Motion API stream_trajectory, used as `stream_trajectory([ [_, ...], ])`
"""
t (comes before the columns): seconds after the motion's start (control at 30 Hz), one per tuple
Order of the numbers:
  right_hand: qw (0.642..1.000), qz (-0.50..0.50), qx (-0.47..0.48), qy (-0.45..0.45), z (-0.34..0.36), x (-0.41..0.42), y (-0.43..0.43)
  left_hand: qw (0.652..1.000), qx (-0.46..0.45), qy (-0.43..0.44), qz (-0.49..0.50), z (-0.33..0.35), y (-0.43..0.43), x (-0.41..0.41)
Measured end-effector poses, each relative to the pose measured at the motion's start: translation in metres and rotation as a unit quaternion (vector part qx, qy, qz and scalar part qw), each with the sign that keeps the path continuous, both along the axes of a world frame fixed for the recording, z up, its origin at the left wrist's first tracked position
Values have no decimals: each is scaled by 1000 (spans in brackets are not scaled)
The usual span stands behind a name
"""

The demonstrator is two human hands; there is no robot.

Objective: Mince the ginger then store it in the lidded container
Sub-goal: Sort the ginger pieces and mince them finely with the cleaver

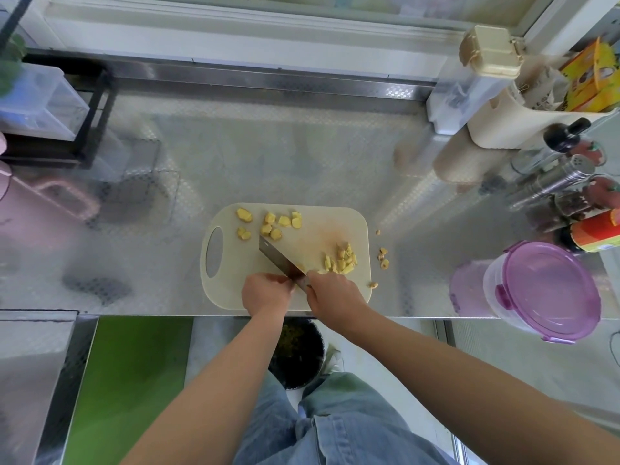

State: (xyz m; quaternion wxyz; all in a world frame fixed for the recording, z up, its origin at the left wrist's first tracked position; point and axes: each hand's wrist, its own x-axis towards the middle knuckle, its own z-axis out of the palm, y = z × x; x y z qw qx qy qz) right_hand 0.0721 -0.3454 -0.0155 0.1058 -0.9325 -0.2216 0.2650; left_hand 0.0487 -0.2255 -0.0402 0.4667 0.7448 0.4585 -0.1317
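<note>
A stainless-steel surface [302,156] embossed with a fine checkered pattern runs along a white window frame [235,25], and soft daylight spreads across the metal. At the far left stands a black rack [97,109] holding clear plastic drawers [43,102]. Below the front edge are a green panel [134,380], pale floor [503,364] and a dark round bin [298,354].

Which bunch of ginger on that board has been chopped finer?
The right-side bunch on the board, just past the right hand holding the knife: it is thin slivers. The far-left pieces are thick chunks.
</note>
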Motion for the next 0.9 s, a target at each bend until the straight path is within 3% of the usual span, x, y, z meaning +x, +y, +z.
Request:
stream_trajectory([
  [0.23,996,-81,44,20,-10,-4,-6,1000,5,5,-26,0,2,2],
  [0.6,995,-93,37,24,-7,2,-12,997,35,-7,-71,2,1,3],
  [0.9,980,-178,87,33,-5,6,-28,986,-1,-87,-141,-6,-3,10],
])
